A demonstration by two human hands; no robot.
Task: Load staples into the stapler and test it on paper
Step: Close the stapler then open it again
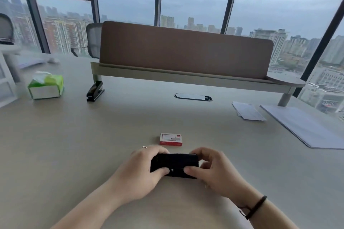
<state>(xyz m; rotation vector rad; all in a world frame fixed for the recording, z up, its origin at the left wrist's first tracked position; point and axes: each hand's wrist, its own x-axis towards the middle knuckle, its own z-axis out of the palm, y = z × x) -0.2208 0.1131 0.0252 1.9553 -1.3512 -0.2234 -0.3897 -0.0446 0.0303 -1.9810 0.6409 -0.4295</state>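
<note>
Two hands gripped the black stapler low over the desk: left hand on one end, right hand on the other, staple box just beyond the stapler

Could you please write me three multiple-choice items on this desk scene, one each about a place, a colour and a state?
1. Where does the staple box lie?
A. On the desk just beyond the hands
B. Beside the tissue pack
C. On the paper stack

2. What colour is the tissue pack?
A. Blue
B. Green and white
C. Red

3. How is the stapler held?
A. By the left hand alone
B. By nobody, it lies free
C. By both hands

Answers:
1 A, the red and white box sits on the desk right behind the fingers.
2 B, its wrapper is green with a white side.
3 C, the left hand and the right hand each grip one end of the black stapler.
</note>
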